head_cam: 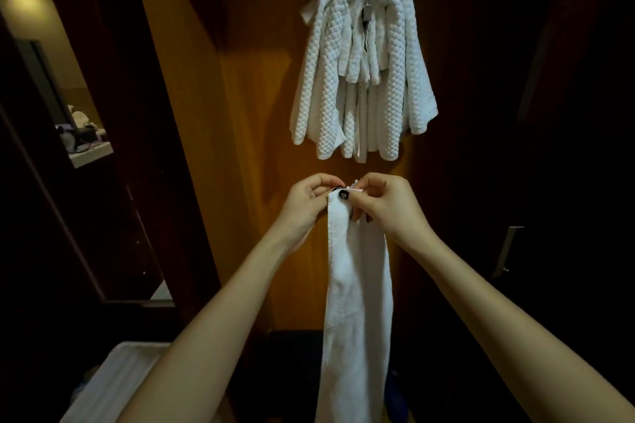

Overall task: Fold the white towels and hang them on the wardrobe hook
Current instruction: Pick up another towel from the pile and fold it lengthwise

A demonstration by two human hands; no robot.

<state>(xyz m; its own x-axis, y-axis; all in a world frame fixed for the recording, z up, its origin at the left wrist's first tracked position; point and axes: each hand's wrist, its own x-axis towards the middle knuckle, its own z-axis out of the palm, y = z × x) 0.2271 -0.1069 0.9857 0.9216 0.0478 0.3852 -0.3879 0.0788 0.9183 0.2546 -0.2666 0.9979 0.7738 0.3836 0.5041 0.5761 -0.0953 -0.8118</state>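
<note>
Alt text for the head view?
The left hand and right hand pinch the top of a long white towel that hangs down, below a bundle of white towels draped over the hook on a wooden wardrobe panel.

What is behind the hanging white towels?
Wooden wardrobe panel and, through a gap, part of a small metal hook; the hanging towels cover the rest of the hook.

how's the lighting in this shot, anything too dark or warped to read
Head view: dim, warm light; the bunched white waffle-weave towels on the hook and the long white folded towel pinched by the left hand and right hand read clearly; the right side, around the metal door handle, sinks to near-black; wide-angle distortion splays the forearms.
</note>
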